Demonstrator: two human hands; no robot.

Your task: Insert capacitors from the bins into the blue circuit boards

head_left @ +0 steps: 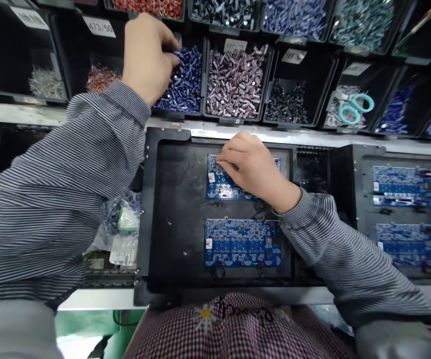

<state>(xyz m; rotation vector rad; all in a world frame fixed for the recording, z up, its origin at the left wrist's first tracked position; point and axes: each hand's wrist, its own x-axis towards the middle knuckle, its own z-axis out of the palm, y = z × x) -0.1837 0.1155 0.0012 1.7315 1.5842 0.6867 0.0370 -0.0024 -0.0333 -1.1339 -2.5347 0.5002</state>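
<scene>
My left hand [148, 57] is over a bin of blue capacitors [185, 82], thumb and forefinger pinched on a small blue capacitor [178, 54] at its edge. My right hand [253, 167] reaches over the upper blue circuit board [215, 189], covering much of its right part. Its fingertips are pinched together at the board's upper left; whatever they hold is too small or hidden to make out. Below lies a second blue circuit board [242, 244], flat in the same black tray [178, 214] and apart from both hands.
Black bins hold purple capacitors [235, 87], small black parts [288, 102] and orange parts [103, 79]. Teal-handled scissors [355, 108] lie in a bin at the right. Another tray [362, 239] with two boards stands to the right. Plastic bags [123, 224] lie left of the tray.
</scene>
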